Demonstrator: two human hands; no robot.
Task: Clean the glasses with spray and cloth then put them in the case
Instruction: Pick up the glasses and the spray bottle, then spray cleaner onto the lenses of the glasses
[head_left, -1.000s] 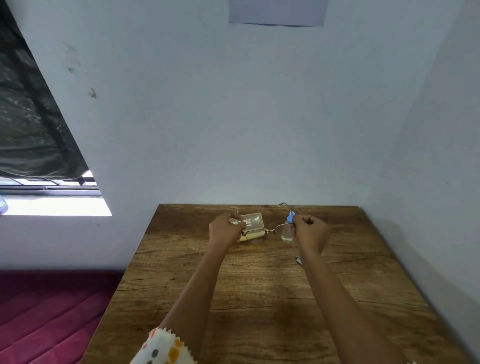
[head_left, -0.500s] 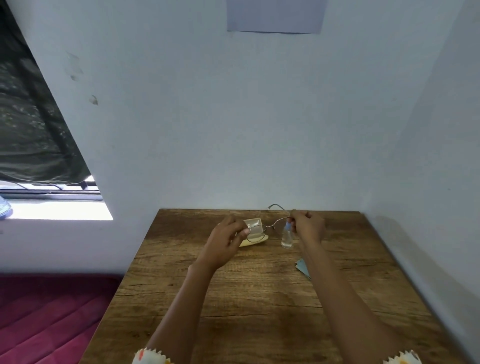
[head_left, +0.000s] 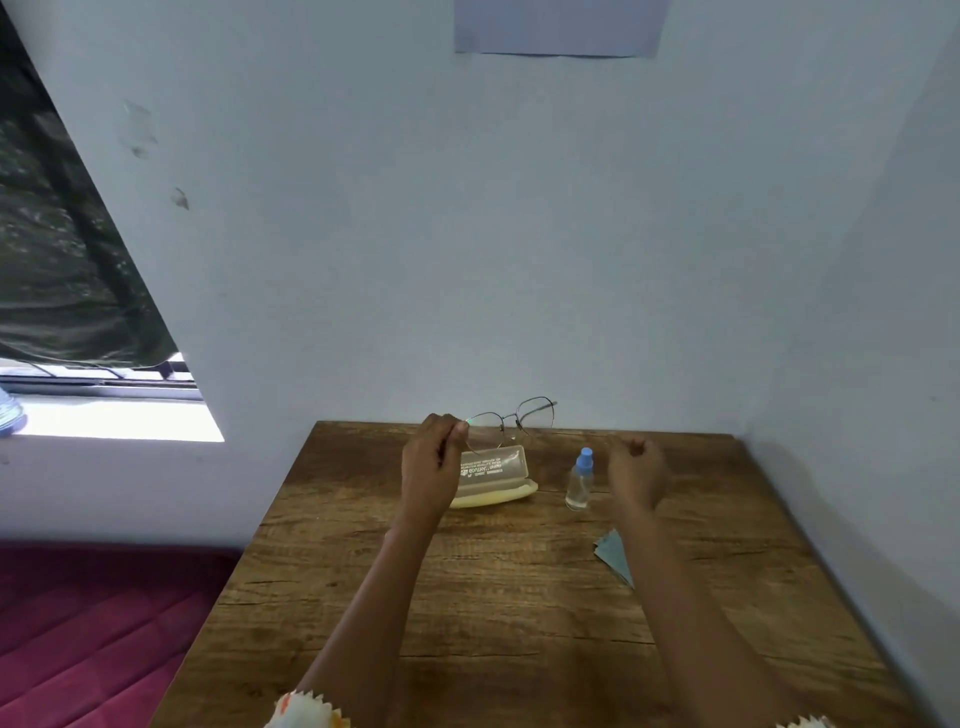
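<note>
While the left hand (head_left: 428, 462) pinches the one pair of glasses (head_left: 511, 421) above the single case (head_left: 493, 467) by the table's (head_left: 493, 597) walled far edge, the right hand (head_left: 636, 467) hovers loosely curled, empty, beside one spray bottle (head_left: 579, 480) and one cloth (head_left: 613, 553).

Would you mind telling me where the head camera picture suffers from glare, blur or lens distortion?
Head view: the sunlit window sill is blown out to white; wide-angle distortion slants the pale walls; the thin wire-framed glasses pinched by the left hand look faint against them; the right hand looks slightly smeared.
</note>
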